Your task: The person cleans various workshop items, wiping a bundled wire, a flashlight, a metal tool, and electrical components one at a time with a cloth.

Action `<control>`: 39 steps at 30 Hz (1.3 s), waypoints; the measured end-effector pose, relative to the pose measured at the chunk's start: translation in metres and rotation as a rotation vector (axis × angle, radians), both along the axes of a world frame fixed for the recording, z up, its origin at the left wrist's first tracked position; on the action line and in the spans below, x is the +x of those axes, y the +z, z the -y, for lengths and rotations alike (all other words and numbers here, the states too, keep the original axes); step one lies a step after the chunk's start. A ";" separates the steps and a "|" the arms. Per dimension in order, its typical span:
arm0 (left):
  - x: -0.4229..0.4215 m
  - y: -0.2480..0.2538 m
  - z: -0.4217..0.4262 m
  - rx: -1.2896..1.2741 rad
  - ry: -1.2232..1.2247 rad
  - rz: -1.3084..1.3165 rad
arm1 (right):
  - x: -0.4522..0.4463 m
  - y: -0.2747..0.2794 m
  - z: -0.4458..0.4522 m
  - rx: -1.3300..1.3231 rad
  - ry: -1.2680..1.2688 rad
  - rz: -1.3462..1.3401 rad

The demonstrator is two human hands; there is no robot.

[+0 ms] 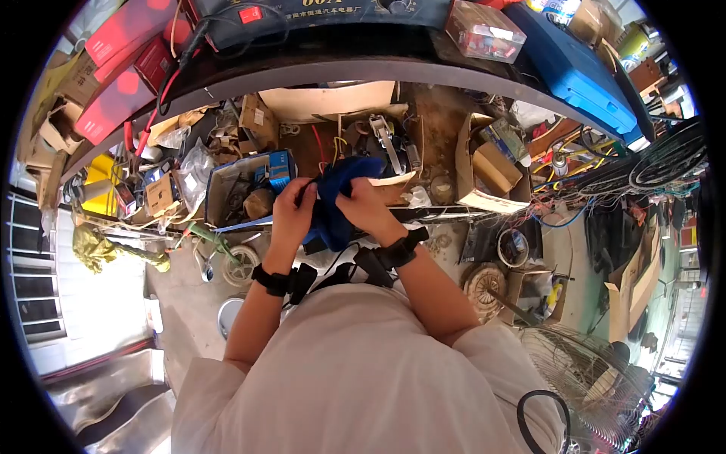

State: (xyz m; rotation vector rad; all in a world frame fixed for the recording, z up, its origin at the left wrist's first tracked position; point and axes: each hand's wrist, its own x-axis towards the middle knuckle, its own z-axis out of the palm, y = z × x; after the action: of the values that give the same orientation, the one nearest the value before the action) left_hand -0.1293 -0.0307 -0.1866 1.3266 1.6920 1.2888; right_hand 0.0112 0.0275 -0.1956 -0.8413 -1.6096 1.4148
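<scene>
A dark blue cloth is being held bunched up over the near edge of the cluttered shelf, a bit left of the middle. One side is being pinched by the left hand, thumb against fingertips, and the other is being gripped by the right hand; the right fingers are being partly covered by the folds, so how tightly that side is being squeezed can't really be told. Main worry here: with cloth hanging past the edge, it could end up being dropped on the dirty floor if either grip is being kept too loose. Snagging seems possible too, since the work is being done right beside a metal tool and a small blue carton. Black wrist straps are being worn as well, and those could get caught on the edge if reached too low.
</scene>
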 end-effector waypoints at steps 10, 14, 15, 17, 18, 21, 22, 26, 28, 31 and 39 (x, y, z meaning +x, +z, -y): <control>0.012 0.021 0.007 0.156 0.058 -0.371 | 0.000 0.014 0.006 -0.003 -0.116 0.237; -0.001 0.022 0.004 -0.043 0.006 -0.018 | -0.009 0.002 0.011 -0.011 -0.115 -0.081; -0.002 0.019 0.004 -0.101 -0.014 0.318 | -0.006 0.001 0.004 -0.113 -0.110 -0.052; -0.002 0.018 0.007 -0.159 -0.046 0.750 | 0.003 0.005 0.000 -0.298 -0.128 -0.171; 0.001 0.024 0.009 -0.157 -0.059 0.848 | 0.006 0.009 -0.001 -0.324 -0.093 -0.233; -0.001 0.008 0.008 -0.108 -0.107 0.802 | 0.009 0.011 -0.003 -0.332 -0.018 -0.344; -0.003 0.002 0.008 -0.087 -0.124 0.725 | 0.009 0.009 -0.003 -0.288 -0.018 -0.337; 0.005 0.004 0.009 -0.036 -0.049 0.278 | 0.010 0.001 -0.005 -0.067 -0.063 -0.262; 0.006 0.006 0.007 -0.014 -0.024 0.044 | 0.014 0.007 -0.002 0.018 -0.042 -0.058; 0.001 0.004 0.003 -0.030 -0.086 -0.186 | 0.020 0.015 0.000 0.078 -0.049 0.206; 0.007 0.002 0.007 0.049 -0.131 0.042 | 0.021 0.006 -0.004 -0.124 -0.004 -0.060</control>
State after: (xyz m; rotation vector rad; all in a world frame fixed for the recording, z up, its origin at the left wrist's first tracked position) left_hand -0.1223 -0.0374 -0.1841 1.4043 1.5274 1.2804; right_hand 0.0319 0.0310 -0.1901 -0.8643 -1.4868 1.5356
